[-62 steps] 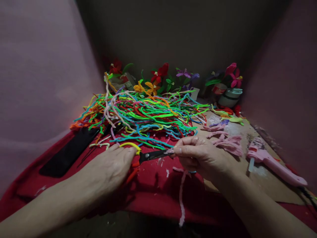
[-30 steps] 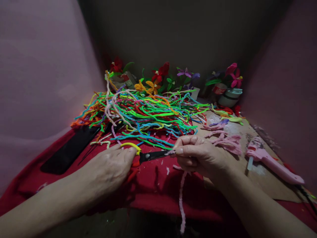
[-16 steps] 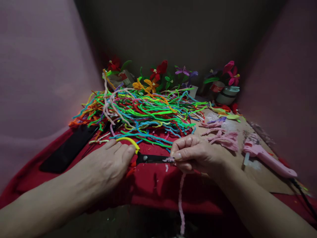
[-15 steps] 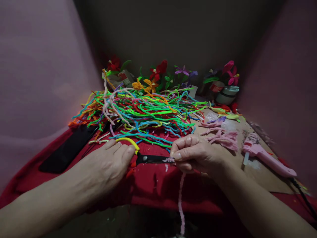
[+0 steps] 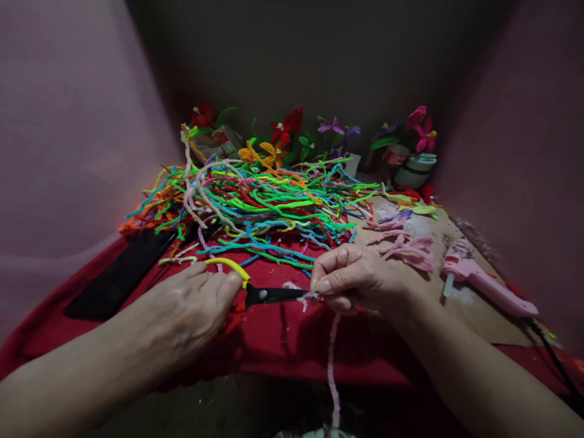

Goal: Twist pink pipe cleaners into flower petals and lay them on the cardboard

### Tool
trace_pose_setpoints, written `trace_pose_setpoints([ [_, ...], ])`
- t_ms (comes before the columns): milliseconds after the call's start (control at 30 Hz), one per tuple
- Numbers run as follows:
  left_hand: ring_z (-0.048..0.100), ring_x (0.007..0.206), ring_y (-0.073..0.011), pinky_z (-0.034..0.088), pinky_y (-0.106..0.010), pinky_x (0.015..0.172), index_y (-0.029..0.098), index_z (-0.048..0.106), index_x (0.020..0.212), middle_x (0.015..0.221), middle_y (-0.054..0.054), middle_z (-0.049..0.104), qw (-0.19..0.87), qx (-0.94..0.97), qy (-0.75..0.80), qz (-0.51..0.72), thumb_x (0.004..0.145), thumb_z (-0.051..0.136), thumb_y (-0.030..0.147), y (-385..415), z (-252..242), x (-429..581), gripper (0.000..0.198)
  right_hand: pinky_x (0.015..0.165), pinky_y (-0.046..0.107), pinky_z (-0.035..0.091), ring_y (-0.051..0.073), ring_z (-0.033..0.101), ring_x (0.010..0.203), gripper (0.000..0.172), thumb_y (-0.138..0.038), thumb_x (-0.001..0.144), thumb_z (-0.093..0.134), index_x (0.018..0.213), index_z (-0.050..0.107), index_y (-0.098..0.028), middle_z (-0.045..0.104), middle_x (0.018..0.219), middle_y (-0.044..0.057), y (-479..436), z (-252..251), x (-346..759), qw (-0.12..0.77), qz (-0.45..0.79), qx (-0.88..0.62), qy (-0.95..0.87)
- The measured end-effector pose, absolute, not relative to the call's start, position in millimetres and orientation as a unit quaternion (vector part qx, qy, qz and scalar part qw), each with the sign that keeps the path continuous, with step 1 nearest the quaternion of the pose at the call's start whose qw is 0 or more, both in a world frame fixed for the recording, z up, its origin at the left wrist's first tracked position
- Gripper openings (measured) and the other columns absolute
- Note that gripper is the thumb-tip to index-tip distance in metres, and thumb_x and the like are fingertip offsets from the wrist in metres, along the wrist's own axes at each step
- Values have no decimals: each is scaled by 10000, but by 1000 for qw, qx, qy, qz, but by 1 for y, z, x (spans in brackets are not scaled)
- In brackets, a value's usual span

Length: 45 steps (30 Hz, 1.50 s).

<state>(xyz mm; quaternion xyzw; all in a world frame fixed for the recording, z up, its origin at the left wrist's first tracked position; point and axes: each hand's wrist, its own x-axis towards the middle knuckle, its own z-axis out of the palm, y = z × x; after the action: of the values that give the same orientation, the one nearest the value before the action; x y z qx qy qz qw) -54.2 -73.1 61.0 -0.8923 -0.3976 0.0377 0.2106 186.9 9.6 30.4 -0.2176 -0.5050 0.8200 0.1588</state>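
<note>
Fingers wrapped round the yellow and red handles, my left hand [image 5: 201,304] holds the scissors [image 5: 269,295], whose dark blades point right. The blade tips reach the fingertips of my right hand [image 5: 349,280]. That hand is closed in a pinch on a pale pink pipe cleaner [image 5: 334,365], whose long end hangs down past the table edge. Pink fuzz lies along the blades near the tips. The exact spot where blades and stem meet is partly hidden by my right fingers.
A heap of colored pipe cleaners [image 5: 274,201] lies ahead. Fuzzy flowers [image 5: 285,131] and a jar [image 5: 415,170] stand behind. At right, cardboard [image 5: 479,322] bears pink petals [image 5: 413,252] and a pink glue gun [image 5: 493,283]. A black phone-like object [image 5: 121,274] lies left.
The whole view has shifted slightly, moving things left in the picture. The scissor blades look closer together, and more pink fuzz shows above and below them.
</note>
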Motion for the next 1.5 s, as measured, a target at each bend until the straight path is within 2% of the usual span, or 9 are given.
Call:
trace_pose_setpoints([
  [400,538,523,-199,442,-365,587,136,556,710,595,-51,556,256,-884,-385,67,752,295,-11,-69,67,-40,303,281,133,283,43,388,271,69,-151,652,600,644,615,-83,525,382,-27,10,22,186,75,848,-208,-482],
  [633,520,471,-198,425,-344,523,160,536,605,541,-58,526,277,-893,-353,26,736,258,-12,-70,68,-39,352,263,132,278,47,385,256,71,-152,664,599,660,620,-84,525,378,-28,11,22,188,69,851,-215,-474],
  [767,515,464,-181,418,-310,503,149,559,644,547,-49,535,246,-896,-368,29,718,290,-21,-70,66,-43,326,262,153,294,57,374,259,88,-176,667,605,665,622,-90,523,381,-27,15,19,188,100,852,-197,-474],
  [900,509,482,-162,393,-273,477,144,564,663,595,-48,568,197,-887,-413,59,704,351,-17,-64,59,-49,270,290,149,251,44,334,286,87,-176,680,610,657,620,-93,480,365,-37,20,13,186,165,846,-192,-470],
  [1033,513,515,-155,401,-267,512,148,569,692,626,-44,578,124,-889,-435,73,724,341,-12,-61,54,-57,280,317,160,216,40,320,296,83,-184,689,614,665,612,-104,469,364,-43,18,13,184,187,838,-193,-474],
  [1200,522,546,-153,405,-272,542,135,575,774,679,-52,592,61,-871,-488,16,748,340,29,-62,45,-65,259,321,160,166,24,319,312,113,-188,661,655,635,606,-90,465,390,-47,9,19,178,244,813,-220,-480],
  [1300,501,548,-146,389,-267,541,145,570,796,668,-36,574,35,-851,-524,-17,767,351,60,-57,40,-66,236,323,157,161,17,275,310,98,-177,651,649,631,603,-93,423,377,-67,8,20,177,250,825,-216,-459],
  [1433,453,544,-146,353,-277,537,157,560,742,643,-31,540,41,-851,-522,-31,795,347,88,-49,36,-68,230,321,155,184,23,348,317,101,-182,651,650,647,614,-87,520,441,-25,10,17,179,231,822,-216,-474],
  [1500,461,566,-152,356,-283,558,157,572,753,662,-38,548,45,-860,-506,-40,794,346,87,-47,35,-69,240,317,153,198,30,372,311,122,-204,650,660,637,614,-91,516,422,-25,11,16,181,211,822,-219,-482],
])
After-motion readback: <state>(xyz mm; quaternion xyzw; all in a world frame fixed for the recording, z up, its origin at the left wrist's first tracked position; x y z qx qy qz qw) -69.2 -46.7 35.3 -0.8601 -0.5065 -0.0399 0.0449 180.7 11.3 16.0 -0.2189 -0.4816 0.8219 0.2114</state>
